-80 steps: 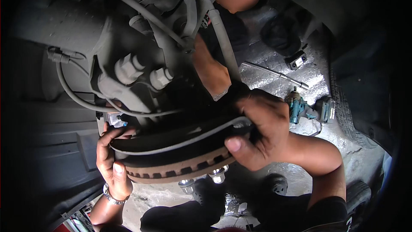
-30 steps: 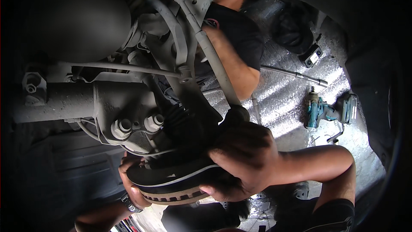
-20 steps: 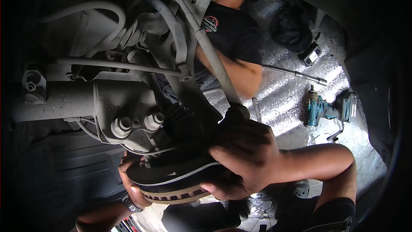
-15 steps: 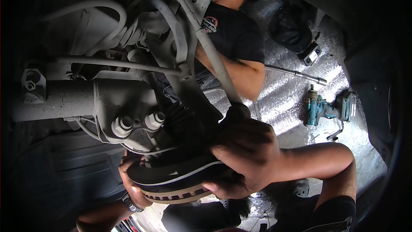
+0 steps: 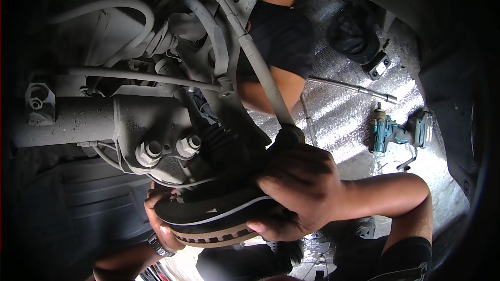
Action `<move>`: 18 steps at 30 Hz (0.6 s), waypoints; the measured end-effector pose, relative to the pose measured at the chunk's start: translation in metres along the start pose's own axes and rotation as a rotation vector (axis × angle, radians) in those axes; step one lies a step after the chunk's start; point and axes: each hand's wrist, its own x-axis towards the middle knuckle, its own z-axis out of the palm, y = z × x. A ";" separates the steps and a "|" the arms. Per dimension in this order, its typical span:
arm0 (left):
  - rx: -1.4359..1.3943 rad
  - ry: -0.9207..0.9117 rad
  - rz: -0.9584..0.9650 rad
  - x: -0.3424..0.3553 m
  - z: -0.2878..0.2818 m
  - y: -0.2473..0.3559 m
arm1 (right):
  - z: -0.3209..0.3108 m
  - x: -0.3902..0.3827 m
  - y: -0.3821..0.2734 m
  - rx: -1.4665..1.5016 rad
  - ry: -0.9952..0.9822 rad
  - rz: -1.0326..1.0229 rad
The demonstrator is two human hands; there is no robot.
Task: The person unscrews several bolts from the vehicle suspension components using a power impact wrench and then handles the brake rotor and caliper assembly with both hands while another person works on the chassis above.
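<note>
A vented brake disc [image 5: 211, 216] sits at the lower middle, below the strut's lower end. Its rim is dark with a pale line, and brownish vent slots run along its lower edge. My left hand [image 5: 159, 209] curls round the disc's left edge, a watch [image 5: 159, 245] on the wrist. On the opposite side, my right hand [image 5: 299, 193] clasps the rim, thumb low and fingers over the top, near the outer end of the tie rod [image 5: 258, 62]. Some fingers of both hands are hidden. The grey strut [image 5: 148, 130] carries two big bolts just above the disc.
A co-worker in a black shirt [image 5: 281, 39] is beyond the tie rod. On silvery floor matting lie a long-handled ratchet [image 5: 354, 88], a teal cordless impact wrench [image 5: 383, 130] and a black cap-like item [image 5: 354, 34]. A thin cable [image 5: 177, 182] loops close above the disc.
The co-worker's upper body and arm have shifted slightly left. Both my hands keep their hold, and the disc shows hardly any movement.
</note>
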 end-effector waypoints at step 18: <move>0.007 -0.008 0.012 -0.004 -0.002 -0.002 | -0.002 0.001 -0.001 0.008 -0.014 -0.021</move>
